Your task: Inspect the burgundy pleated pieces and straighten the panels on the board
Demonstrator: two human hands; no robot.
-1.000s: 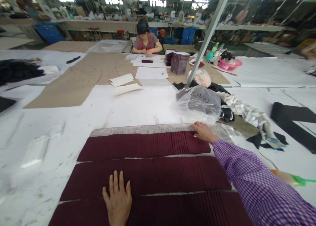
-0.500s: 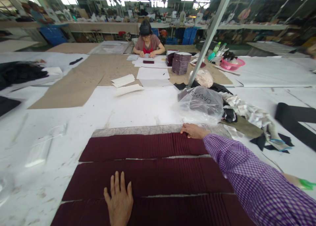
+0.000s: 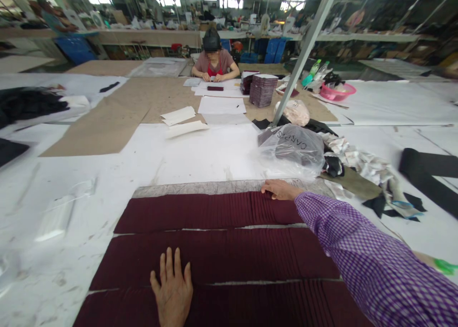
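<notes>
Three rows of overlapping maroon fabric pieces lie on a grey sheet on the white table. My left hand rests flat across the middle and nearest rows, fingers spread and nothing held. At the far row, my right hand reaches out with bent fingers closed at the far edge of a maroon fabric piece. Its fingertips are partly hidden. Narrow folds or overlapping edges show just below that hand, and the purple checked sleeve covers the right ends of the rows.
A clear plastic bag and fabric scraps lie right of a slanted metal post. Opposite, a co-worker handles small pieces beside a stack of maroon pieces. A pink basin stands farther right.
My two hands and the maroon fabric stay in place. Across the table, the co-worker's hands have shifted slightly.
</notes>
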